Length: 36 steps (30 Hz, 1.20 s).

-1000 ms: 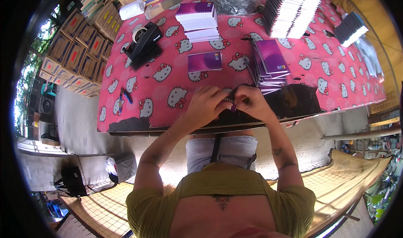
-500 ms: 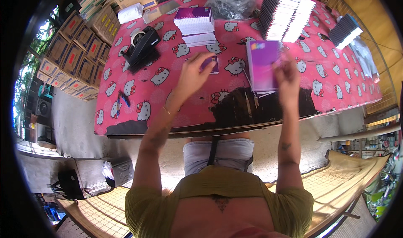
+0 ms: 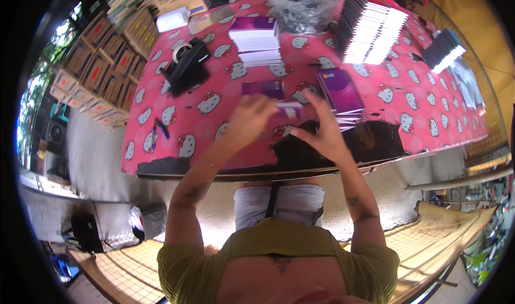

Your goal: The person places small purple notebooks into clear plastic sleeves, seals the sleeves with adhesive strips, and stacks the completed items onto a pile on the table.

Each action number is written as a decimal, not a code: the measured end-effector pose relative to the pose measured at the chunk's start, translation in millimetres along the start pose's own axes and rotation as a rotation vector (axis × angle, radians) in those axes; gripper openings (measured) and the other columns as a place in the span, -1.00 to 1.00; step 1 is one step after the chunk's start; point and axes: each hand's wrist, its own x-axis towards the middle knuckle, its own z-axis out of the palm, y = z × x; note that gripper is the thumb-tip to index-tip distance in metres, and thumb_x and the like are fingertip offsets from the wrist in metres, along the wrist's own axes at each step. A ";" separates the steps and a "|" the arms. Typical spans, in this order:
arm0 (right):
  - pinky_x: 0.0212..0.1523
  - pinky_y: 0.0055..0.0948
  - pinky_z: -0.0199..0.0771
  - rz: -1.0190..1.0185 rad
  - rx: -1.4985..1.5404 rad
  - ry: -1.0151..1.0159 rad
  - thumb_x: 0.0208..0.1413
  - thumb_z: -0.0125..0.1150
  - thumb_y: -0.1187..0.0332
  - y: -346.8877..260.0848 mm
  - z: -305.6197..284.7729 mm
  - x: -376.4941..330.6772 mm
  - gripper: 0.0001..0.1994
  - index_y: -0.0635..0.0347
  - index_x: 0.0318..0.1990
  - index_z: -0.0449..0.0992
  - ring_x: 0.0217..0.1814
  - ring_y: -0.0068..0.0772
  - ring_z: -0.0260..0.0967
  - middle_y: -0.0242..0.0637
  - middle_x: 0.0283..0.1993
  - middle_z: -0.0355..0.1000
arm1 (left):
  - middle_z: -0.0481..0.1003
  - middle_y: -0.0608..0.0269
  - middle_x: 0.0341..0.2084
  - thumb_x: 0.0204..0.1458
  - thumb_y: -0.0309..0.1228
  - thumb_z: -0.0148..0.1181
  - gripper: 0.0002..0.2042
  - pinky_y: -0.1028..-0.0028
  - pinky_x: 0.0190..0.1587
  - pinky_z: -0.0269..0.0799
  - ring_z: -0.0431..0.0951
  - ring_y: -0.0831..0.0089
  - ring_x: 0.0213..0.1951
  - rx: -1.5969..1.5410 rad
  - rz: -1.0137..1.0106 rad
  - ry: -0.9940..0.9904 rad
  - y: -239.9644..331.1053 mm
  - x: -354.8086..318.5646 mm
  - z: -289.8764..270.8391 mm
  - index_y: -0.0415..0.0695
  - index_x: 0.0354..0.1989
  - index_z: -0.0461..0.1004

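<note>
Purple ntbk (image 3: 290, 111) — btwn both hands (image 3: 252, 117) (image 3: 326, 136)

1. Olive-green top (image 3: 284, 236) with a wide, squared neckline
2. Short, creased sleeves (image 3: 179, 266) on the top, same olive
3. Dark chest tattoo (image 3: 280, 264) inside the top's neckline
4. Pale grey shorts (image 3: 300, 199) below the top, crossed by a narrow black strap (image 3: 272, 199)
5. Dark tattoos beyond the top's sleeves: right arm (image 3: 352, 201), left arm (image 3: 188, 213)

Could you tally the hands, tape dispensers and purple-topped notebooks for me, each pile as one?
Hands: 2 (left hand, right hand)
Tape dispensers: 1 (black tape dispenser)
Purple-topped notebooks: 3 (back pile, right pile, low middle one)
Total: 6, excluding a blurred purple item between the hands.
</note>
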 end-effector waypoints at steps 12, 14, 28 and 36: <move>-0.13 -0.56 0.39 0.237 0.427 -0.002 0.02 0.39 0.56 38.2 71.2 -52.6 -0.75 0.24 -0.13 0.54 -0.20 -0.57 0.41 -0.32 -0.27 0.50 | 0.50 0.01 -0.22 0.11 -0.34 0.14 -0.77 0.17 -0.09 0.48 0.49 0.06 -0.08 0.510 -0.677 0.160 -236.3 -70.0 27.2 -0.20 -0.14 0.50; -0.14 -0.56 0.39 0.230 0.450 -0.045 0.03 0.39 0.54 34.1 67.9 -51.2 -0.84 0.26 -0.21 0.59 -0.19 -0.61 0.40 -0.37 -0.26 0.50 | 0.49 0.05 -0.20 0.10 -0.32 0.16 -0.77 0.20 -0.08 0.49 0.49 0.10 -0.08 0.536 -0.634 -0.082 -252.3 -82.0 20.1 -0.19 -0.14 0.50; -0.05 -0.58 0.40 0.310 0.495 -0.078 0.10 0.29 0.54 55.1 56.0 -47.8 -0.73 0.30 -0.02 0.58 -0.09 -0.62 0.41 -0.32 -0.10 0.55 | 0.46 0.17 -0.22 0.16 -0.34 0.09 -0.86 0.18 -0.13 0.45 0.50 0.17 -0.16 0.512 -0.607 0.135 -207.7 -79.5 41.3 -0.09 -0.19 0.49; -0.07 -0.58 0.42 0.366 0.498 -0.117 0.16 0.28 0.49 51.0 51.1 -48.0 -0.74 0.34 0.00 0.56 -0.12 -0.64 0.42 -0.32 -0.15 0.57 | 0.49 0.21 -0.22 0.14 -0.26 0.16 -0.81 0.17 -0.11 0.46 0.50 0.17 -0.11 0.466 -0.620 0.207 -195.6 -80.1 39.7 -0.09 -0.20 0.55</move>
